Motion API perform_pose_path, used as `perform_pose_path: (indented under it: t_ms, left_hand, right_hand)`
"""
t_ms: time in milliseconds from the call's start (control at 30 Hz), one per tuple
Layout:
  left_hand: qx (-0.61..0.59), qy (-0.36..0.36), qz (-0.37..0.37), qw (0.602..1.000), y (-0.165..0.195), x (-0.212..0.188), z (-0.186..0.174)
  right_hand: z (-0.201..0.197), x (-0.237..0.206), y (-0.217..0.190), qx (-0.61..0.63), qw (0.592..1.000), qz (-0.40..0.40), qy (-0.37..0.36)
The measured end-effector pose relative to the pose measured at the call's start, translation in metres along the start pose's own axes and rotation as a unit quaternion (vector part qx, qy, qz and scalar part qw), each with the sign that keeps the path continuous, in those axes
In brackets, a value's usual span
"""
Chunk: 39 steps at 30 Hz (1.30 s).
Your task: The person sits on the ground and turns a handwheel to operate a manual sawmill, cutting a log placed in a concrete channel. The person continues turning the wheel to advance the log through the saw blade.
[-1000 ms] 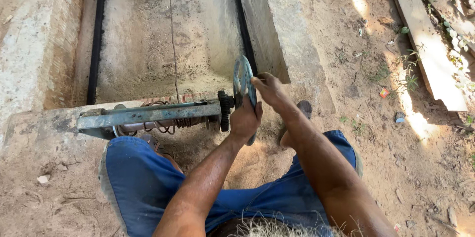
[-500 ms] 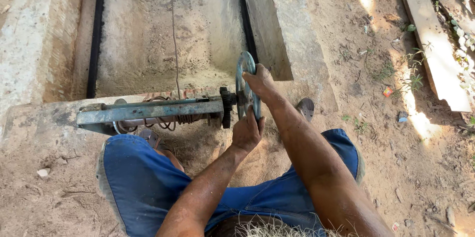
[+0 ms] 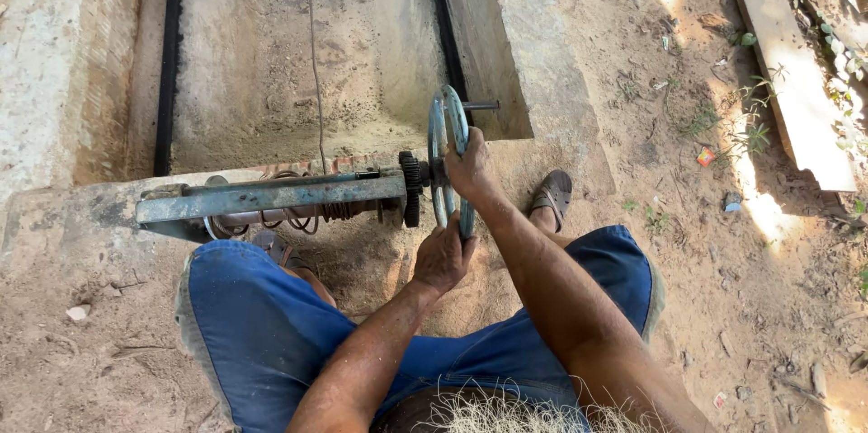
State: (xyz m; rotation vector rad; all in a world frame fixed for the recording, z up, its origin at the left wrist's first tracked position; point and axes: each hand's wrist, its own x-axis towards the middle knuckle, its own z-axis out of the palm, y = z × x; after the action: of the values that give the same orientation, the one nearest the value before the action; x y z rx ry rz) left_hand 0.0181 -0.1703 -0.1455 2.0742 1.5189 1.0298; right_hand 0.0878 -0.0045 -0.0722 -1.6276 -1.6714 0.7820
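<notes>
1. We look down on our own two bare hands, both closed on a blue-grey metal handwheel [image 3: 447, 153] that stands upright on edge near the middle of the scene, at the near end of a long sunken concrete trough [image 3: 271, 53].
2. Our right hand [image 3: 470, 166] wraps the wheel's rim partway up, its grip clamped on the metal; our left hand [image 3: 443, 257] is clamped on the rim at the bottom, just below the right.
3. A short metal handle [image 3: 479, 106] sticks out to the right from the top of the wheel.
4. Just left of the wheel sits a small black toothed gear [image 3: 411, 187], and left of that a worn metal bar [image 3: 262, 196] runs horizontally along the trough's near edge, with coils of wire [image 3: 303, 216] beneath it.
5. A thin wire [image 3: 312, 53] stretches from the bar away down the trough towards the far end.
6. Our blue shorts [image 3: 262, 324] fill the near foreground; a sandalled foot [image 3: 551, 198] rests on the sandy ground just right of the wheel.
7. A pale wooden plank [image 3: 787, 62] lies on the dirt at the far right, well apart from the hands.
</notes>
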Motion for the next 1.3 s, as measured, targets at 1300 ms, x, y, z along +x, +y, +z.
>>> perform_pose_path:
  t_ms: [1300]
  left_hand:
    - [0.0,0.002,-0.171,0.985,0.031,0.126,-0.045]
  right_hand:
    - [-0.105,-0.053,0.01,-0.076,0.944,0.027,-0.32]
